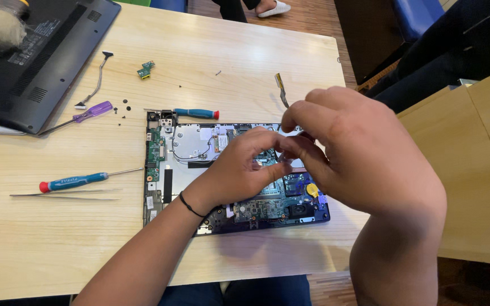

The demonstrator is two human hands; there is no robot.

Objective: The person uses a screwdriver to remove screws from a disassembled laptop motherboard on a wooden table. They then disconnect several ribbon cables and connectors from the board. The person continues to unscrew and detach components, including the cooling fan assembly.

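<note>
This looks like a small electronics repair spot, more a classroom or office than a proper workshop. I'm sitting at a pale wooden counter (245,51) with an opened laptop chassis (199,170) on it, circuit boards bare. Precision screwdrivers (75,181), tweezers (63,196), loose screws (121,109) and a small green board (146,69) lie about. A second laptop (41,51) rests upside down. Beyond are wood flooring (307,17) and blue chairs (418,14).

Head camera, single view: looks steeply down, close over table (245,51).
</note>
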